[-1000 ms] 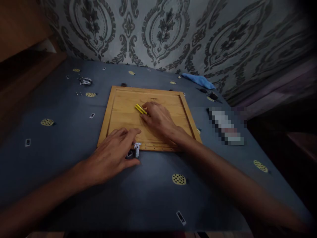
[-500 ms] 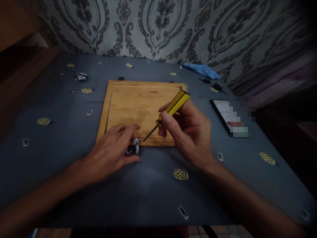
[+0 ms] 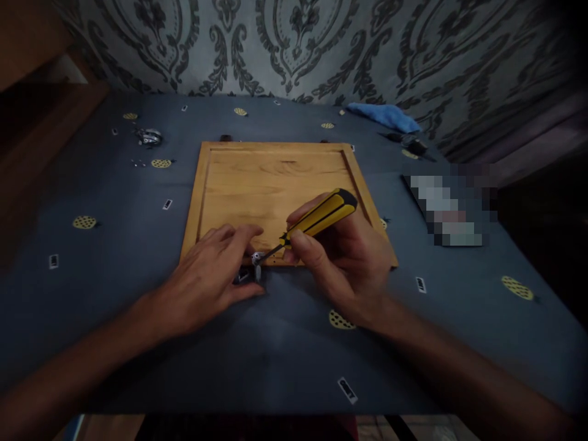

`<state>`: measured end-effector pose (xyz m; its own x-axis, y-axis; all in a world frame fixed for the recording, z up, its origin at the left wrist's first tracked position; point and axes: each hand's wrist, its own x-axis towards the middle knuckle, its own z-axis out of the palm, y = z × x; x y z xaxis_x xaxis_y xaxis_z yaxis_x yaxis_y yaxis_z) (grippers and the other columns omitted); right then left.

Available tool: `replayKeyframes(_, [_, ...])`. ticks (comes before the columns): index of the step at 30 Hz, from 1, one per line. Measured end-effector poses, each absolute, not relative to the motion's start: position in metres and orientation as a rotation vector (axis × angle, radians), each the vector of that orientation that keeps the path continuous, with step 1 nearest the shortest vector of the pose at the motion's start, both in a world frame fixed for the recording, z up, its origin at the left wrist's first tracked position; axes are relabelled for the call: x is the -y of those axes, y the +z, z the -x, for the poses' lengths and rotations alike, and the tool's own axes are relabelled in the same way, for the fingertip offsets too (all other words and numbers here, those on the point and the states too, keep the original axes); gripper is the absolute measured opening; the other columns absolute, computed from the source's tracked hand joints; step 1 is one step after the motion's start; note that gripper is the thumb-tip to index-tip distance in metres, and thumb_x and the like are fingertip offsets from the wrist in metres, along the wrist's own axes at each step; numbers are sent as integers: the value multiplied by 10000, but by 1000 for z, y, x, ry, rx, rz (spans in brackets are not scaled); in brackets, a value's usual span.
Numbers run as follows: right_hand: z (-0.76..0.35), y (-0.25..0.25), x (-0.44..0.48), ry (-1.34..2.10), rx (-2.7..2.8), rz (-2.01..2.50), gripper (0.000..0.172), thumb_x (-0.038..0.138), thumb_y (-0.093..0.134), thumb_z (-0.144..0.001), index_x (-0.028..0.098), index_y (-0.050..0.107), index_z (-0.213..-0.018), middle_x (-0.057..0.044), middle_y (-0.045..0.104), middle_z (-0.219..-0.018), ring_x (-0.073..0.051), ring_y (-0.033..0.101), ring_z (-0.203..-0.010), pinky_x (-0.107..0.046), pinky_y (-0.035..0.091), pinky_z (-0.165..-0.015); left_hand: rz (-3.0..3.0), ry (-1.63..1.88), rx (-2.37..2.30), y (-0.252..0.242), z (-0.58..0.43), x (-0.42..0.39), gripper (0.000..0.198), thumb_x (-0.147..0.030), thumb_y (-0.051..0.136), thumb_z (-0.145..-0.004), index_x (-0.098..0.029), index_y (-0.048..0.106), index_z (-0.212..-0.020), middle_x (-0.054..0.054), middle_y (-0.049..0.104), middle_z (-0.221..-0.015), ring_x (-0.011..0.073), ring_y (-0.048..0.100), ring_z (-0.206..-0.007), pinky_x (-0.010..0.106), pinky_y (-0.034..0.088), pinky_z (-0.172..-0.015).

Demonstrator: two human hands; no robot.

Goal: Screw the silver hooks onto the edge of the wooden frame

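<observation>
So I'm watching this through the head camera, and everything centres on the wooden panel (image 3: 257, 193). My right hand (image 3: 351, 260) has a solid grip on the yellow-and-black screwdriver (image 3: 321, 214), held at a slant over the panel's near edge. Its shaft points down at the small metal fitting (image 3: 258, 273), which sits right at that same near edge. The tip looks like it's at the fitting, but from my end I can't tell whether it's seated in a screw head.

My left hand (image 3: 209, 266) lies over the panel's near left corner, thumb and forefinger spread apart with the fitting between them. Can't tell if it's actually pinching or just bracing; my own fingers hide some of it.

I'd call this step lining the driver up on the fitting. Seems to me the next move wants the tip bedded properly, the shaft stood up straighter, and light downward pressure while the left hand keeps the fitting from skating. At this slant I'd worry about slipping off and scratching the wood.

Other bits: left of the panel, toward its far end, there's some metal hardware (image 3: 149, 137), with a few tiny pieces (image 3: 138, 163) just nearer, maybe screws. Beyond the panel's far right corner there's a blue cloth (image 3: 386, 117).
</observation>
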<state>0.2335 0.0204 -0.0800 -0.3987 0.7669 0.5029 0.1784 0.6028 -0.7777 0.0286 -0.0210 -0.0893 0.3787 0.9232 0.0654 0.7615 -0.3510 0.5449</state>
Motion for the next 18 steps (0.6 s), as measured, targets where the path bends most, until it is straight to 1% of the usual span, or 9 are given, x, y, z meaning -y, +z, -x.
replayKeyframes(5, [-231, -86, -22, 795, 1894, 734, 126, 326, 592, -1004, 236, 542, -931, -13, 545, -876, -140, 571, -732, -279, 503, -603, -2224, 522, -1475, -91, -28, 22, 707, -329, 830, -785, -231, 441, -1367, 89, 672, -1178, 319, 622, -1170, 485, 541, -970])
replayKeyframes(12, [-231, -80, -22, 735, 1951, 732, 157, 317, 602, -999, 235, 509, -902, -6, 533, -828, -149, 552, -721, -298, 468, -605, -2177, 500, -1473, -88, -30, 20, 678, -315, 823, -775, -239, 469, -1349, 79, 695, -1148, 339, 613, -1212, 514, 534, -995])
replayKeyframes(18, [-232, -78, -21, 741, 1978, 731, 163, 328, 617, -990, 231, 515, -907, -4, 541, -818, -148, 553, -705, -300, 459, -597, -2181, 514, -1446, -88, -29, 20, 686, -318, 825, -778, -234, 457, -1351, 83, 696, -1137, 331, 616, -1202, 511, 535, -1001])
